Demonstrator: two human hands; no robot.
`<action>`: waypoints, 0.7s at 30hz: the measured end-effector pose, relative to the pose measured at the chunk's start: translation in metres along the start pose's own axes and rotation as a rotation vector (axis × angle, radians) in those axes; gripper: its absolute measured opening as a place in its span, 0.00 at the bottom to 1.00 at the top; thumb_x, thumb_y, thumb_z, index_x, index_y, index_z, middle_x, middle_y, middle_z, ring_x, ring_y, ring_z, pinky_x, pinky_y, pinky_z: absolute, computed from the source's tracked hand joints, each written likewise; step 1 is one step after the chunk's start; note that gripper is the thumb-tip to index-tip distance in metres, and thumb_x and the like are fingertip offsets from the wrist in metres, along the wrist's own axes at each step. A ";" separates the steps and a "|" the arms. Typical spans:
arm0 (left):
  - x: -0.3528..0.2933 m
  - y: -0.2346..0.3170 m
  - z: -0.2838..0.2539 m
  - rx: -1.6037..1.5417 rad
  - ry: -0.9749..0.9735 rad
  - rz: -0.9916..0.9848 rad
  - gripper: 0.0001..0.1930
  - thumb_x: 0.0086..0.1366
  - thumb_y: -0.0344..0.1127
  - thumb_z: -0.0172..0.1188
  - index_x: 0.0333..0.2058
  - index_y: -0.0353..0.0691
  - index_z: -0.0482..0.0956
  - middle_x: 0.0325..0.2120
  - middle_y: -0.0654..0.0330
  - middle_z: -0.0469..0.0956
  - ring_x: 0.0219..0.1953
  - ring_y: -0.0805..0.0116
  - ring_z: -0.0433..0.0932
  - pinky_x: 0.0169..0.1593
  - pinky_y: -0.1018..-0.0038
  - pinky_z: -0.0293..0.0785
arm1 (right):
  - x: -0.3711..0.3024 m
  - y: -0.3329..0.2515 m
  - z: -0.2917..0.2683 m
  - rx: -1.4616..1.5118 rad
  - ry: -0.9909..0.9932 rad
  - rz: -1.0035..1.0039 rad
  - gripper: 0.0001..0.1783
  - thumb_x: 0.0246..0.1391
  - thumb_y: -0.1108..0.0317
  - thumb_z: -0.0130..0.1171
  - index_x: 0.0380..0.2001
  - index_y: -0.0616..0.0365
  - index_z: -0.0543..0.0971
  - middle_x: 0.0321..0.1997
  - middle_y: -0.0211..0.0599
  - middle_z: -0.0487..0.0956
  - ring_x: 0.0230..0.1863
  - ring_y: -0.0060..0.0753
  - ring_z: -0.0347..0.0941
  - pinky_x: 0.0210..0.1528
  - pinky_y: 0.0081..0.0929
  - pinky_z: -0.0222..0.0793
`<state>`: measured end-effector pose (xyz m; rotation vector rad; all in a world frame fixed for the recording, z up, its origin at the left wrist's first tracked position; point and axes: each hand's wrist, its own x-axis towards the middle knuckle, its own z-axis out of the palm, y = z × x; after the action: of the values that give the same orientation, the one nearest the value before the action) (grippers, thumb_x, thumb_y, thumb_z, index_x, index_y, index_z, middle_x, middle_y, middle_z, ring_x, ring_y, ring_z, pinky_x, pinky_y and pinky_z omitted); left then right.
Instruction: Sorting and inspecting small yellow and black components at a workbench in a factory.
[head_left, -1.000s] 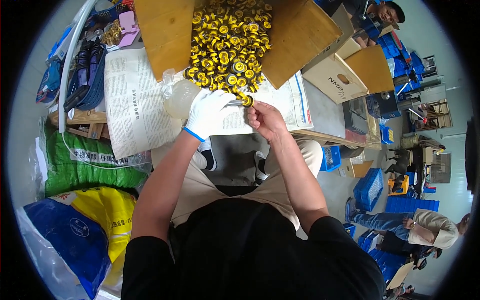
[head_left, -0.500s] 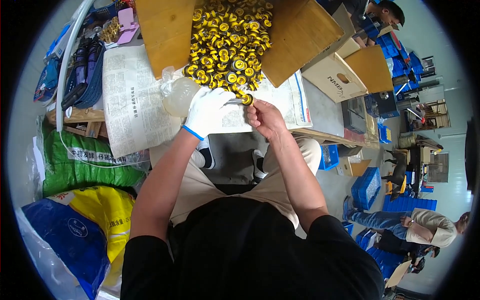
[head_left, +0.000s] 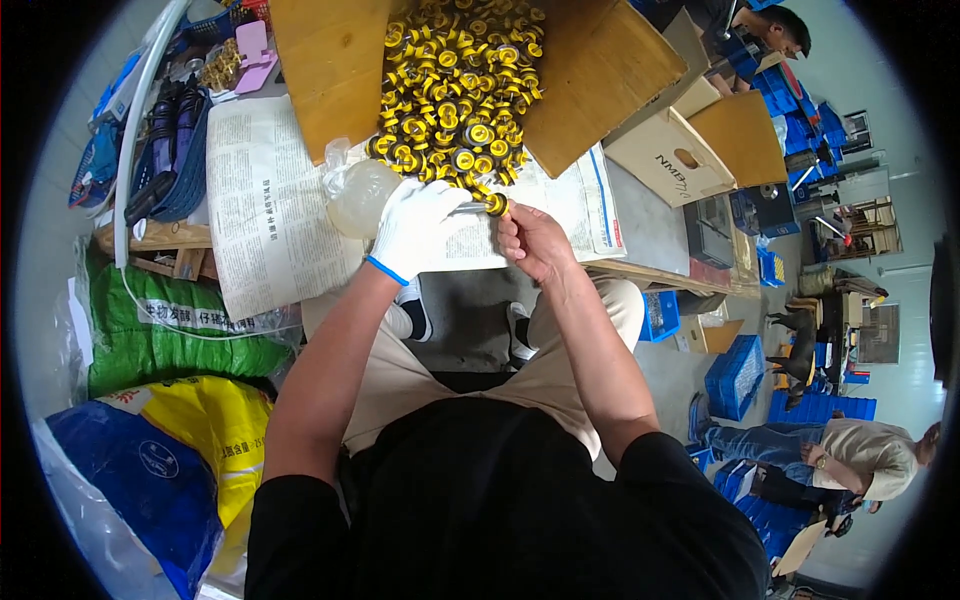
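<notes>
In a white glove with a blue cuff, my left hand [head_left: 412,228] is closed around a slim grey metal-looking rod [head_left: 466,208]. The rod's far end meets a small yellow-and-black wheel-shaped part [head_left: 496,204]. Bare fingers of my right hand [head_left: 535,243] pinch that part from its right side. Just beyond both hands lies a big heap of similar yellow-and-black parts [head_left: 455,100], many with a thin metal pin. Beside my glove rests a cloudy, see-through plastic bag [head_left: 362,197]. My glove hides most of the rod.
Newspaper [head_left: 262,200] covers the table under the work. Brown boards [head_left: 600,80] flank the heap. An open carton [head_left: 672,158] stands to the right, a blue basket [head_left: 185,170] to the left. Green sacks [head_left: 170,330] lie at lower left. People and blue crates [head_left: 735,375] are at right.
My hands keep nearly the same place and grip, with only a slight shift. At the far right, a standing person's arm and body have moved.
</notes>
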<state>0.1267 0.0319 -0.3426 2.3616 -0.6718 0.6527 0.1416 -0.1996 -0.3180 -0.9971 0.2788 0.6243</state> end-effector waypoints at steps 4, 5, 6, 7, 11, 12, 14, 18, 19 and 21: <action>0.006 0.007 -0.007 -0.010 -0.033 -0.019 0.15 0.62 0.43 0.64 0.46 0.47 0.82 0.39 0.61 0.80 0.42 0.58 0.78 0.51 0.62 0.71 | 0.001 -0.001 -0.010 0.014 -0.018 0.020 0.17 0.75 0.63 0.49 0.29 0.57 0.73 0.22 0.28 0.69 0.18 0.20 0.60 0.16 0.18 0.53; 0.006 0.007 -0.006 -0.012 0.021 -0.026 0.14 0.60 0.43 0.66 0.44 0.47 0.83 0.37 0.61 0.81 0.41 0.56 0.78 0.49 0.62 0.72 | -0.001 -0.001 -0.010 0.007 -0.010 0.025 0.16 0.75 0.63 0.49 0.30 0.57 0.73 0.22 0.28 0.69 0.18 0.20 0.60 0.16 0.18 0.53; 0.007 0.008 -0.005 -0.014 0.073 -0.031 0.14 0.58 0.43 0.69 0.42 0.47 0.84 0.35 0.60 0.81 0.39 0.55 0.79 0.47 0.62 0.74 | -0.004 -0.001 -0.011 0.002 -0.003 0.028 0.15 0.75 0.64 0.48 0.30 0.57 0.73 0.22 0.27 0.69 0.18 0.20 0.60 0.15 0.18 0.53; 0.008 0.008 -0.003 -0.014 0.070 -0.014 0.14 0.58 0.43 0.69 0.42 0.47 0.84 0.35 0.60 0.81 0.39 0.55 0.79 0.47 0.62 0.74 | -0.007 -0.002 -0.017 0.010 -0.002 0.013 0.15 0.75 0.64 0.48 0.30 0.57 0.73 0.22 0.27 0.69 0.18 0.20 0.60 0.15 0.18 0.53; 0.012 0.014 -0.004 -0.007 0.070 -0.021 0.15 0.57 0.44 0.71 0.41 0.45 0.84 0.34 0.58 0.82 0.39 0.53 0.79 0.46 0.61 0.74 | -0.015 -0.002 -0.045 0.144 -0.233 -0.031 0.12 0.74 0.63 0.51 0.34 0.57 0.74 0.22 0.25 0.65 0.20 0.19 0.59 0.18 0.18 0.55; 0.014 0.016 -0.005 0.010 0.066 -0.041 0.16 0.56 0.44 0.72 0.40 0.44 0.84 0.34 0.58 0.82 0.39 0.53 0.79 0.46 0.61 0.75 | -0.017 -0.003 -0.050 0.192 -0.326 -0.057 0.11 0.73 0.63 0.52 0.36 0.57 0.74 0.22 0.24 0.64 0.20 0.19 0.59 0.20 0.18 0.57; 0.014 0.017 -0.002 0.016 0.080 -0.017 0.16 0.55 0.44 0.73 0.40 0.44 0.84 0.34 0.58 0.83 0.39 0.54 0.80 0.46 0.61 0.75 | -0.020 -0.007 -0.061 0.223 -0.419 -0.140 0.10 0.73 0.61 0.53 0.39 0.57 0.75 0.23 0.24 0.63 0.22 0.20 0.59 0.23 0.18 0.59; 0.013 0.015 -0.001 0.052 0.017 -0.030 0.16 0.56 0.45 0.73 0.41 0.45 0.84 0.36 0.59 0.83 0.39 0.55 0.80 0.48 0.62 0.73 | -0.020 -0.017 -0.077 0.354 -0.547 -0.233 0.09 0.73 0.61 0.53 0.41 0.55 0.75 0.25 0.25 0.63 0.25 0.22 0.60 0.25 0.20 0.61; 0.012 0.013 -0.001 0.075 0.009 -0.031 0.16 0.56 0.45 0.73 0.41 0.45 0.84 0.36 0.59 0.83 0.40 0.55 0.80 0.48 0.62 0.73 | -0.018 -0.019 -0.081 0.372 -0.576 -0.260 0.09 0.73 0.61 0.53 0.41 0.55 0.75 0.25 0.25 0.63 0.25 0.22 0.60 0.26 0.20 0.61; 0.018 0.021 -0.003 0.102 -0.048 -0.064 0.16 0.57 0.44 0.72 0.41 0.45 0.84 0.36 0.59 0.83 0.41 0.55 0.80 0.48 0.63 0.73 | -0.018 -0.024 -0.089 0.409 -0.604 -0.307 0.09 0.73 0.61 0.53 0.42 0.55 0.75 0.26 0.26 0.65 0.26 0.22 0.61 0.27 0.19 0.62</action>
<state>0.1265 0.0141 -0.3213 2.4887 -0.5940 0.6172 0.1467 -0.2912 -0.3395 -0.4129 -0.2714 0.5302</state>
